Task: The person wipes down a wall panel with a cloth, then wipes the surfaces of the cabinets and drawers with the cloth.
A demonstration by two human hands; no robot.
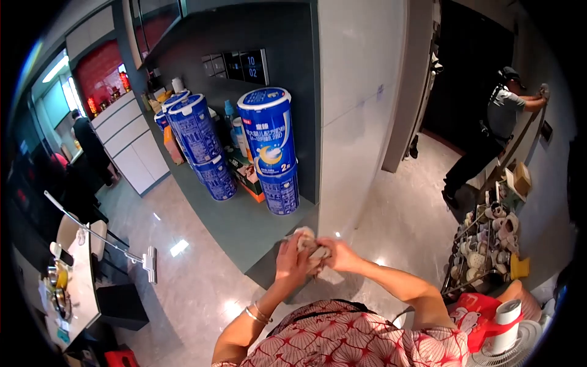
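Observation:
A crumpled, light brownish cloth is bunched between my two hands, in front of my body and beside the front corner of the grey-green counter. My left hand, with a bracelet on its wrist, has its fingers wrapped round the cloth's left side. On the right side, my right hand pinches the same cloth. Two stacked blue cans stand on the counter beyond my hands, with more stacked blue cans to their left.
A person stands at the right wall with hands raised against it. Below is a rack of shoes. A red bag lies at lower right. At left are a table, a long-handled mop and another person.

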